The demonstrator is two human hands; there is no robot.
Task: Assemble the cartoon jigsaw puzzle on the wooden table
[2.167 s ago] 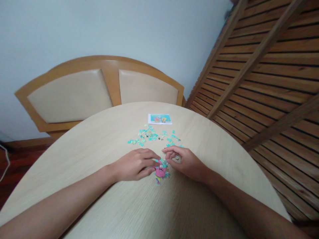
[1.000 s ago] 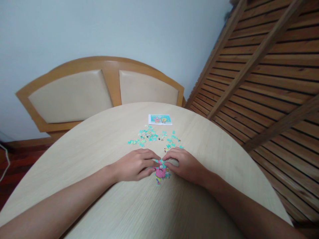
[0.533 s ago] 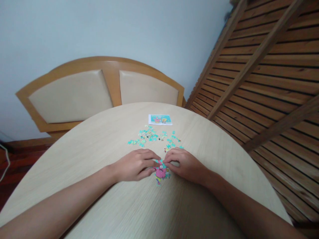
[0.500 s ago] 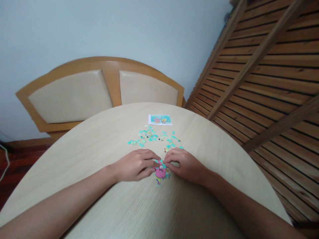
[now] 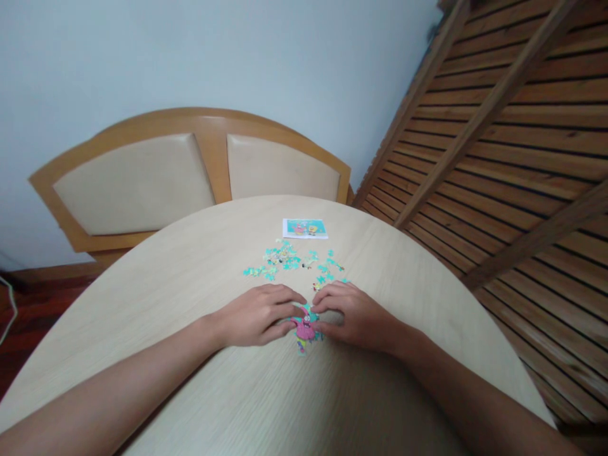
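Note:
A partly joined puzzle with a pink cartoon figure lies flat on the table between my hands. My left hand rests at its left side, fingertips on the puzzle's left and upper edge. From the right, my right hand touches the upper and right part, thumb and fingers apart around that side. Some of the puzzle's edge is hidden under the fingertips. Loose teal and yellow pieces lie in a heap beyond the hands, and more pieces are scattered just behind my right hand.
A picture card of two cartoon figures lies beyond the loose pieces on the round wooden table. Behind the table stands a padded headboard against the wall. Wooden slats slope along the right.
My right thumb has moved down and away from the fingers, onto the puzzle's right side, so the hand is wider apart. My left hand has hardly moved.

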